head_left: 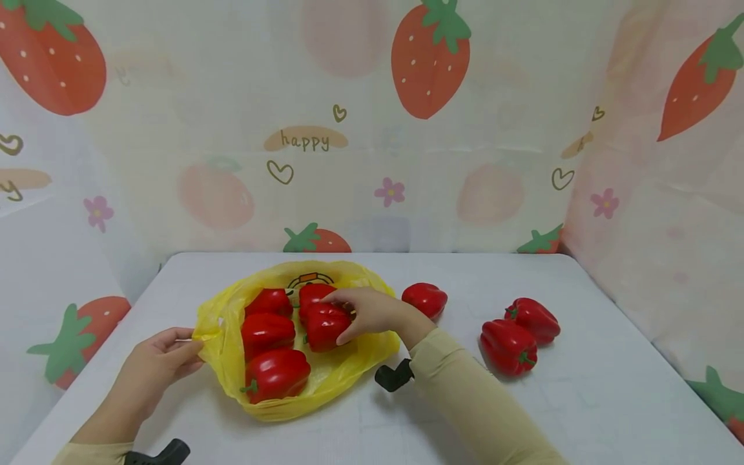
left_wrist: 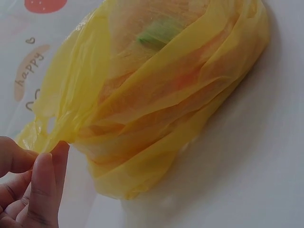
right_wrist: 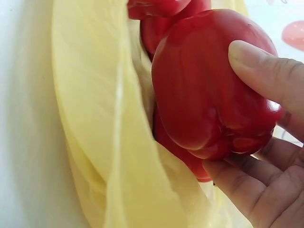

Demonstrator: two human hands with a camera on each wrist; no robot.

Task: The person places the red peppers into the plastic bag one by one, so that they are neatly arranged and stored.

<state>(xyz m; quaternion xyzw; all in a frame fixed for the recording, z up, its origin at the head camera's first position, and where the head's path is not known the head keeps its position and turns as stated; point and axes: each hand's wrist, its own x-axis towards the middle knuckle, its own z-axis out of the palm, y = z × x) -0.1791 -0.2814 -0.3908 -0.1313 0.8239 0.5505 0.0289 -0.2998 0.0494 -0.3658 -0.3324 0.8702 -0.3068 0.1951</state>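
Observation:
A yellow plastic bag (head_left: 349, 381) lies with its mouth open on the table, several red bell peppers inside it. My left hand (head_left: 159, 361) pinches the bag's left edge between thumb and fingers; in the left wrist view the gathered plastic (left_wrist: 61, 126) shows at the fingertips. Over the right part of the bag, my right hand (head_left: 372, 313) grips a red bell pepper (head_left: 327, 326). In the right wrist view the thumb lies on that bell pepper (right_wrist: 204, 80) and the fingers curl round its far side. Another bell pepper (head_left: 278, 374) sits near the bag's front rim.
To the right of the bag a bell pepper (head_left: 427, 298) rests partly behind my right wrist. Farther right lie two more, one in front (head_left: 506, 347) and one behind it (head_left: 536, 320). A strawberry-printed curtain (head_left: 372, 161) stands behind the white table (head_left: 604, 400).

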